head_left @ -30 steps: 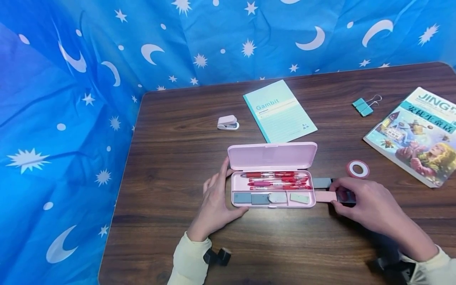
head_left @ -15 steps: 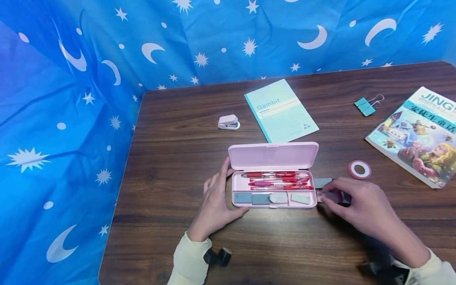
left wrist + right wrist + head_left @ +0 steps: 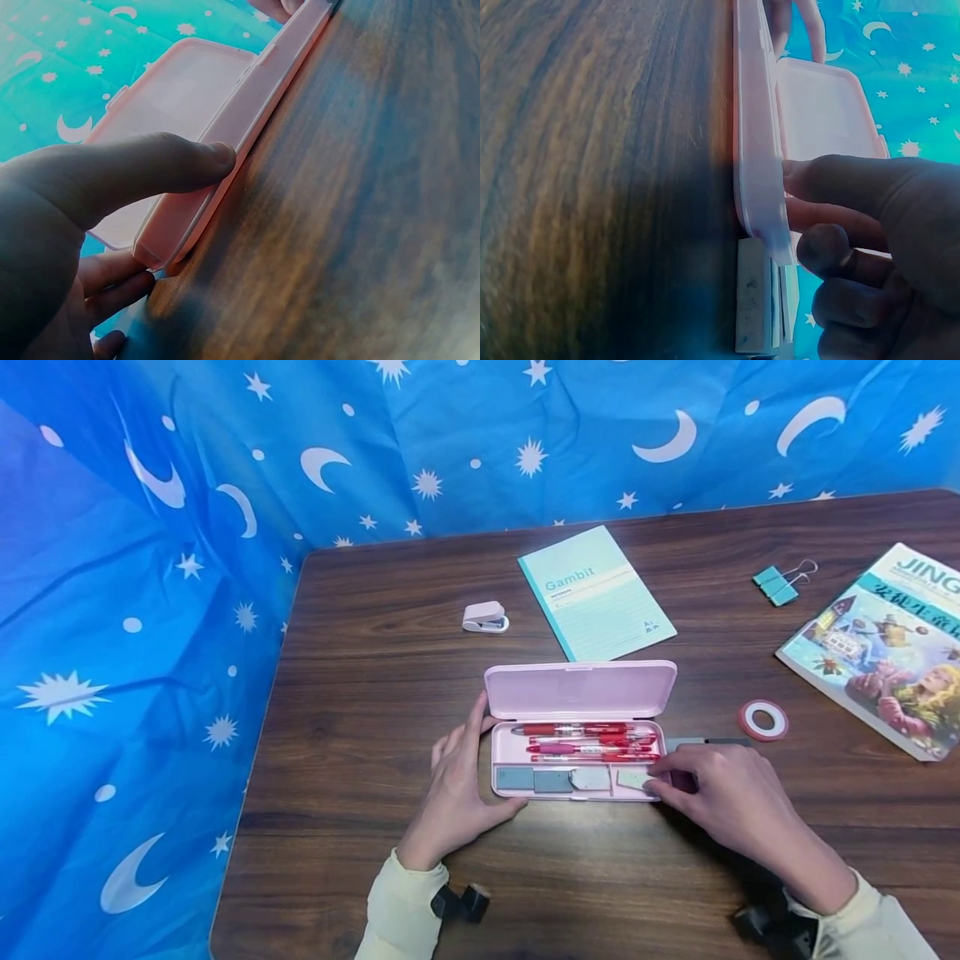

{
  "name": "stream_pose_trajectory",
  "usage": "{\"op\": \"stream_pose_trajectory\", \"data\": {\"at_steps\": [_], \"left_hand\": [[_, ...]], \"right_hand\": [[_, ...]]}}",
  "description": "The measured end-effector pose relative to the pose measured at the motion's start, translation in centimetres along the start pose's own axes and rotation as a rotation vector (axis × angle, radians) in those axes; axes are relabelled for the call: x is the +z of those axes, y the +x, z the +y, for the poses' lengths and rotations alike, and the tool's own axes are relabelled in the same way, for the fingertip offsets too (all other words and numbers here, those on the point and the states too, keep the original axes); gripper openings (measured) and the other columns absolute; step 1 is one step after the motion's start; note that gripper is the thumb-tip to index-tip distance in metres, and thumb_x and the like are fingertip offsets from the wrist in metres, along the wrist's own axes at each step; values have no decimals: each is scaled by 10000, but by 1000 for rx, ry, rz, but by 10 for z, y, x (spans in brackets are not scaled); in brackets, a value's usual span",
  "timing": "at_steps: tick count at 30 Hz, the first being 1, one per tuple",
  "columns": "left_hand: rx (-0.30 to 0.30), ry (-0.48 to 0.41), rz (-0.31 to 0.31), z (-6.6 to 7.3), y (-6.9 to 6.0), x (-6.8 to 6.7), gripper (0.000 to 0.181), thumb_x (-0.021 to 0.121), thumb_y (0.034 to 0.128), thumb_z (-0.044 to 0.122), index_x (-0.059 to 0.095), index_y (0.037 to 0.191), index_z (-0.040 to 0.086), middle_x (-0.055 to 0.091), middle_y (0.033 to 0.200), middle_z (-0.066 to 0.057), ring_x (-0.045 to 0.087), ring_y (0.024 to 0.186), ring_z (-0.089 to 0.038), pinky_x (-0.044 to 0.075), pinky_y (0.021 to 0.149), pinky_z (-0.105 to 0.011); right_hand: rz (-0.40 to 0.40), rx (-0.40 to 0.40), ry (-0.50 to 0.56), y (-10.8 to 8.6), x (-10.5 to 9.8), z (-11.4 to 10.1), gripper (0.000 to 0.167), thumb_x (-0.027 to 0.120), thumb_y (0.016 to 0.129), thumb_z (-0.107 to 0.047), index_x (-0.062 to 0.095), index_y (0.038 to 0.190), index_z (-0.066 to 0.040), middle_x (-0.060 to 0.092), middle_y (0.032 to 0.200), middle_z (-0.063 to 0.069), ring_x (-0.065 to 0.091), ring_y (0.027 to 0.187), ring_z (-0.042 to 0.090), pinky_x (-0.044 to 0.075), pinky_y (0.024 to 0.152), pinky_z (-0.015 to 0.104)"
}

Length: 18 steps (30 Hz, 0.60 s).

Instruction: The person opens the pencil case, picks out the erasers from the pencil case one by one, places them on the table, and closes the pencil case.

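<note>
An open pink pencil case (image 3: 581,798) holds several red pens (image 3: 592,748) in its rear part, with grey and white erasers in front. My left hand (image 3: 456,792) grips the left end, thumb (image 3: 214,161) on the front wall and fingers behind. In the front right compartment lies a pale green eraser (image 3: 632,778); the thumb and index finger of my right hand (image 3: 731,793) pinch its right end. The right wrist view shows those fingertips dipping behind the case wall (image 3: 756,127). Outside this end, blocks (image 3: 754,296) stand on the table, mostly covered by my hand from above.
Behind the case are a pink stapler (image 3: 485,617) and a mint notebook (image 3: 600,593). A red and white tape roll (image 3: 763,720), a teal binder clip (image 3: 776,585) and an illustrated book (image 3: 885,652) lie to the right. A blue curtain (image 3: 450,443) hangs behind the table.
My right hand has moved left from the pink and dark block beside the case to the green eraser in the compartment. My left hand keeps its grip on the case.
</note>
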<state>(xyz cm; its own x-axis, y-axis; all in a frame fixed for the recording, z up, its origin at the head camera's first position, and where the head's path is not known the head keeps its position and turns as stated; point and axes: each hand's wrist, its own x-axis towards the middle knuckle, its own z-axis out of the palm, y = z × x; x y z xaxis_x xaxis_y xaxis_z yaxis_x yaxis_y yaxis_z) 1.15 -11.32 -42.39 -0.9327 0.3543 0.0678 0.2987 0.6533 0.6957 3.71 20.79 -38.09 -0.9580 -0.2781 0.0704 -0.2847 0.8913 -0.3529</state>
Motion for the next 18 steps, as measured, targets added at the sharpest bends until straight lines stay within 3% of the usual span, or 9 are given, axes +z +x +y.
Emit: {"op": "stream_pose_trajectory", "data": {"at_steps": [8,14,18], "left_hand": [[13,7,11,2,1,-1,1385,952,650,380,-19,1631,268,485,1534,16,432,1341,-193,232,1108,-514],[26,3,17,1,1,0,1389,956,645,372,-14,1632,256,493,1527,7,438,1338,-195,242,1099,-522],[33,1,20,0,0,0,1381,956,646,368,4,1636,221,491,1529,8,436,1341,-186,238,1101,-519]], "right_hand": [[-98,38,-24,3,-3,-1,206,851,785,-366,774,797,-176,438,551,-130,355,526,80,262,497,282],[-56,22,11,2,0,0,199,857,775,-318,694,710,-225,401,538,-154,345,504,45,254,497,264],[-26,33,116,0,1,2,268,856,785,-265,613,675,-293,381,550,-187,334,501,-6,245,500,233]]}}
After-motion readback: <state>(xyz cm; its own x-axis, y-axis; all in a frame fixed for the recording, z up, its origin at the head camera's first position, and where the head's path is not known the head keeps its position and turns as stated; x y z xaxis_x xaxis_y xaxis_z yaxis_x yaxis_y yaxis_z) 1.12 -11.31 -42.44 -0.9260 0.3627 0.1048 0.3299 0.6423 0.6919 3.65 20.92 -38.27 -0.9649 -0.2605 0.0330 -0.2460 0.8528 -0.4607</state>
